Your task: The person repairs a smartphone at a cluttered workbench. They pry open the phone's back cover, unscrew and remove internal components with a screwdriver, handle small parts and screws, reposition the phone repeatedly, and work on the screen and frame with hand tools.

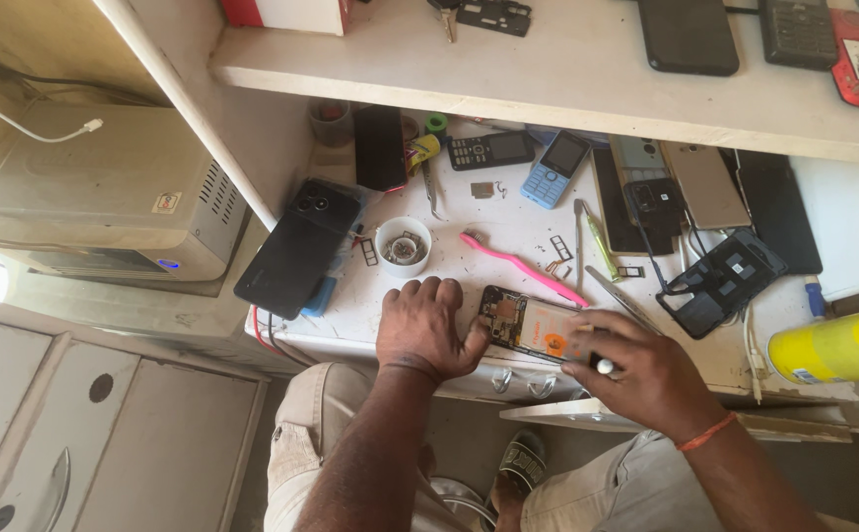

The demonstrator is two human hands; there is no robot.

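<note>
An opened phone with its back cover off lies at the front edge of the white worktable, its circuit board and orange battery showing. My left hand rests flat on the table beside it, thumb pressing the phone's left end. My right hand covers the phone's right end and grips a thin tool with a white tip. A pink toothbrush lies just behind the phone. A small white cup with tiny parts stands behind my left hand.
Several phones and covers lie about: a black phone at left, a blue keypad phone, a black back cover. Tweezers, a yellow can at right, a shelf above, a grey box at left.
</note>
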